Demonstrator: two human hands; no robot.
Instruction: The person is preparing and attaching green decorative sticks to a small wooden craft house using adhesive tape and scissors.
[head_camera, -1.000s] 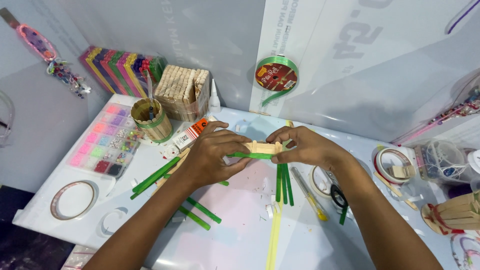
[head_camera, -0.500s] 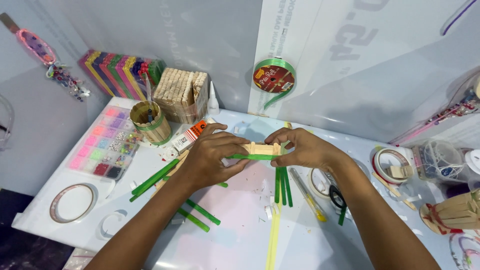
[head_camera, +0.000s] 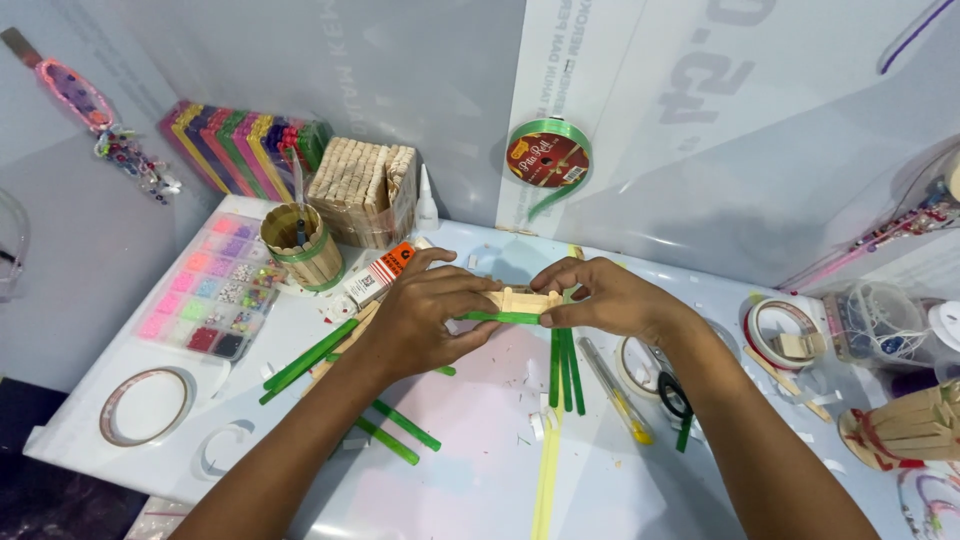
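The left hand (head_camera: 425, 320) and the right hand (head_camera: 605, 300) hold a little block of wooden sticks (head_camera: 522, 299) between them, above the white counter (head_camera: 480, 470). Both sets of fingers pinch a green stick (head_camera: 500, 317) pressed along the block's bottom edge.

Left hand (head_camera: 425, 325) and right hand (head_camera: 605, 298) pinch a green stick (head_camera: 500, 317) against a small wooden-stick piece (head_camera: 522, 299) above the table (head_camera: 480, 470).

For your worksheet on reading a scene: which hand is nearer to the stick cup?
Left. The left hand lies just right of the stick cup; the right hand is farther right, beyond the left.
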